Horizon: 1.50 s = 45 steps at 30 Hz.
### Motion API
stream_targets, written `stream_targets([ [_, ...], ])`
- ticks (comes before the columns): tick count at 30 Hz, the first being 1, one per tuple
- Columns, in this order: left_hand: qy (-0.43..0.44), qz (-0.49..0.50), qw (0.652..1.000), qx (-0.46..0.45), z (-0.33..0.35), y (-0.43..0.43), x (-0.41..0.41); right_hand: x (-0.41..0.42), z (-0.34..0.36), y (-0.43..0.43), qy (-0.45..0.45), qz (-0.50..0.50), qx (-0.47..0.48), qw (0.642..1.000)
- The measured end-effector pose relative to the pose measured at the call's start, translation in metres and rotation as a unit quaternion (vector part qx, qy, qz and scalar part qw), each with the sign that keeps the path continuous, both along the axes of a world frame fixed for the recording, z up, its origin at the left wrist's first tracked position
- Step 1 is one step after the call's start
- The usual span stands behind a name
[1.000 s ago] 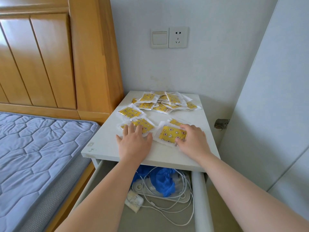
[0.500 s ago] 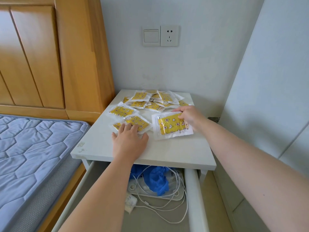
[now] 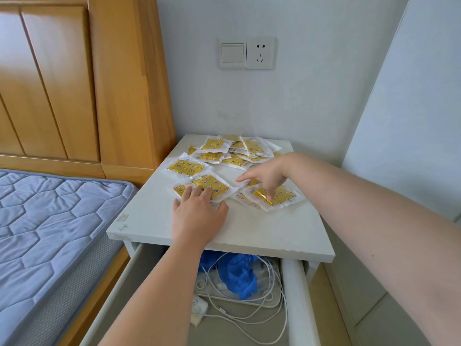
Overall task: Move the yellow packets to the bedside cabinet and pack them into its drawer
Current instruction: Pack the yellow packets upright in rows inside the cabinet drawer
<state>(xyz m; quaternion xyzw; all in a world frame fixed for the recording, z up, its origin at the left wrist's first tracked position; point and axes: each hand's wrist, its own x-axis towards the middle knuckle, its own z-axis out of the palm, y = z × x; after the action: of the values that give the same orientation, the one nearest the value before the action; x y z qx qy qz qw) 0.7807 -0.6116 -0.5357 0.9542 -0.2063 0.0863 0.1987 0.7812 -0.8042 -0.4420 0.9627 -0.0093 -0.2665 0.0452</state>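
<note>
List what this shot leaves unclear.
Head view:
- Back of the drawer: hidden under the cabinet top.
- Front of the drawer: cut off by the bottom edge.
- Count in the far pile of packets: they overlap.
- Near edge of the packet under the left hand: covered by fingers.
- Count of the stack under the right hand: overlapping.
- Print on packets: too small.

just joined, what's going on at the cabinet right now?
A person works over yellow packets on the bedside cabinet top. The left hand rests flat on one packet; the right hand touches a second packet. More lie in a pile at the back. The drawer below is open, holding cables and something blue, no packets visible.
</note>
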Motion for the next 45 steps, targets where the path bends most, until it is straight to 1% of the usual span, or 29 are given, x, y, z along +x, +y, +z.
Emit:
stream_targets([
  [2,-0.001,0.001,1.000,-0.001,0.000,0.000,0.000,0.003,-0.005,0.003,0.007,0.006,-0.020,1.000],
  [5,-0.004,0.001,1.000,-0.005,0.000,0.000,0.000,0.001,-0.005,0.005,-0.025,0.005,-0.011,1.000],
  [10,-0.002,-0.001,1.000,-0.011,0.002,0.000,-0.002,-0.008,-0.001,-0.005,-0.066,-0.025,-0.033,0.997],
  [14,0.000,0.000,1.000,-0.019,0.001,0.000,-0.002,-0.019,-0.005,-0.015,-0.092,-0.050,-0.016,0.994],
  [16,0.000,0.000,1.000,-0.018,0.001,0.001,-0.002,-0.026,-0.006,-0.015,-0.131,-0.045,0.012,0.990],
  [19,-0.004,-0.003,1.000,-0.018,0.001,0.000,-0.002,-0.035,-0.005,-0.008,-0.226,-0.025,0.072,0.971],
  [21,-0.006,-0.003,1.000,-0.018,0.001,0.000,-0.002,-0.037,-0.001,-0.001,-0.279,-0.012,0.062,0.958],
  [23,-0.005,-0.001,1.000,-0.018,0.001,0.000,0.000,-0.038,0.002,0.003,-0.307,-0.001,0.026,0.951],
  [26,-0.003,-0.002,1.000,-0.021,-0.001,0.001,0.001,-0.039,-0.005,0.004,-0.277,0.009,0.000,0.961],
  [31,-0.006,-0.002,1.000,-0.025,-0.001,0.000,0.001,-0.047,-0.008,0.003,-0.199,-0.022,0.061,0.978],
  [33,-0.006,-0.002,1.000,-0.024,-0.001,0.000,0.001,-0.049,-0.005,0.003,-0.161,-0.029,0.056,0.985],
  [36,-0.004,-0.002,1.000,-0.025,-0.001,0.000,0.001,-0.050,-0.002,0.005,-0.099,-0.066,0.064,0.991],
  [38,-0.003,-0.002,1.000,-0.024,-0.002,0.000,0.001,-0.050,0.000,0.008,-0.075,-0.074,0.058,0.993],
  [40,-0.001,-0.001,1.000,-0.026,-0.002,0.000,0.000,-0.049,0.002,0.010,-0.086,-0.063,0.045,0.993],
  [42,-0.003,0.001,0.999,-0.032,-0.001,0.000,0.000,-0.048,0.004,0.010,-0.121,-0.045,0.044,0.991],
  [45,-0.006,0.001,0.999,-0.035,0.000,0.000,-0.002,-0.049,0.006,0.009,-0.159,-0.049,0.072,0.983],
])
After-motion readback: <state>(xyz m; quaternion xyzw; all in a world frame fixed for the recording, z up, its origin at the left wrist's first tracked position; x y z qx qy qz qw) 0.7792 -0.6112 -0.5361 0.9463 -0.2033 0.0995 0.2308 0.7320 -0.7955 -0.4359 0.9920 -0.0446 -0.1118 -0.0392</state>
